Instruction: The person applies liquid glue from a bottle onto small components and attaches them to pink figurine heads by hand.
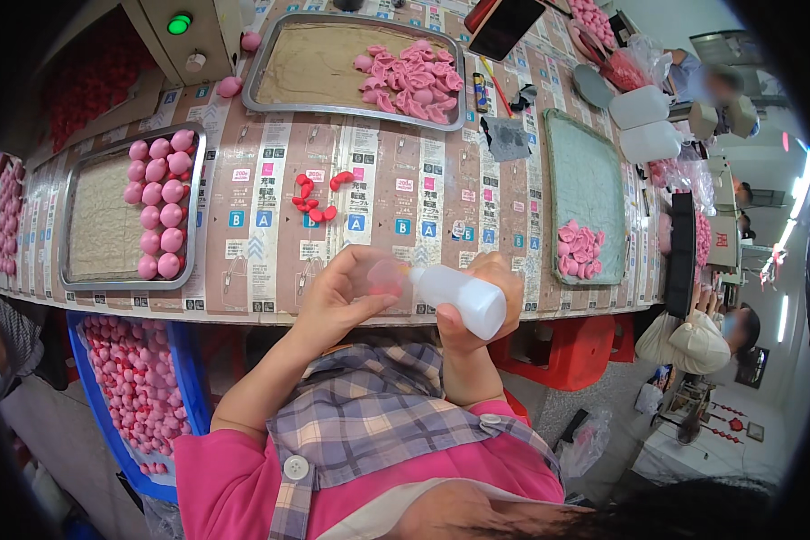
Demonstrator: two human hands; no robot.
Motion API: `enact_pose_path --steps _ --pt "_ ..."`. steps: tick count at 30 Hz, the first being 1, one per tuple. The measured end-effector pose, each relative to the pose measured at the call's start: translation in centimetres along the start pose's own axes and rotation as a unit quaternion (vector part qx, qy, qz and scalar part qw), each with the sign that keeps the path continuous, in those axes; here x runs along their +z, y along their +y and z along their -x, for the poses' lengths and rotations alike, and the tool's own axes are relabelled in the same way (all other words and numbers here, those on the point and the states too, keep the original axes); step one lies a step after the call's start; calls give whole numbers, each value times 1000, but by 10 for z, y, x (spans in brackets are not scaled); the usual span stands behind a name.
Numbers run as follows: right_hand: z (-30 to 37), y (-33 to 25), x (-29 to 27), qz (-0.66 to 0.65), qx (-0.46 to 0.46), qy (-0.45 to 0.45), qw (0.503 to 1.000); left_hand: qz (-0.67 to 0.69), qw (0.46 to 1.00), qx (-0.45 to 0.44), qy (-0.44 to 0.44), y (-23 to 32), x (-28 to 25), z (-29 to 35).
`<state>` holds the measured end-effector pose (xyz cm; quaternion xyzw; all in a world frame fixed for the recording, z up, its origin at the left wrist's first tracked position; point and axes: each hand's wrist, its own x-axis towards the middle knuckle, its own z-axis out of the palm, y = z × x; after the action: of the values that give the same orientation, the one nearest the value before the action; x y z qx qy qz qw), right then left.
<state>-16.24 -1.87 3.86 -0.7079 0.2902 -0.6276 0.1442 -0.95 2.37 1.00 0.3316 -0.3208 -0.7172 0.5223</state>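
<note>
My right hand (pixel 504 286) is wrapped round a white squeeze bottle (pixel 463 299), its nozzle pointing left. The nozzle end meets a small pink piece with red on it (pixel 387 274), blurred, which my left hand (pixel 333 292) pinches between thumb and fingers. Both hands are above the table's near edge. Beyond them lie several small red curved pieces (pixel 315 212). To the left, a metal tray (pixel 67 225) carries rows of round pink pieces (pixel 151 216). At the far side another metal tray (pixel 250 76) bears a heap of pink shell-like pieces (pixel 414 81).
A greenish tray (pixel 603 135) with a few pink pieces (pixel 580 250) lies to the right. A blue crate (pixel 85 360) full of pink and red pieces stands below the table's left. A grey machine (pixel 198 36) stands far left. Beneath the table is a red stool (pixel 571 351).
</note>
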Motion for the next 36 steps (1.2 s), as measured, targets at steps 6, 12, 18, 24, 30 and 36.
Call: enact_pose_path --steps 6,12,18,24,30,36 --pt "1 1 -6 6 -4 12 1000 -11 1000 2 1 -1 0 -2" --pt "3 -2 -10 41 58 54 996 -39 999 27 22 -3 -5 -1" --pt "5 -1 -7 67 43 41 996 -31 999 30 27 -2 -2 -1" --pt "4 3 -9 19 13 31 999 -29 999 31 29 -4 -2 0" --pt "4 2 -9 32 -1 23 999 -34 999 29 26 -6 -2 -1" --pt "4 -1 -11 48 -16 5 999 -32 999 24 28 -6 -1 -1"
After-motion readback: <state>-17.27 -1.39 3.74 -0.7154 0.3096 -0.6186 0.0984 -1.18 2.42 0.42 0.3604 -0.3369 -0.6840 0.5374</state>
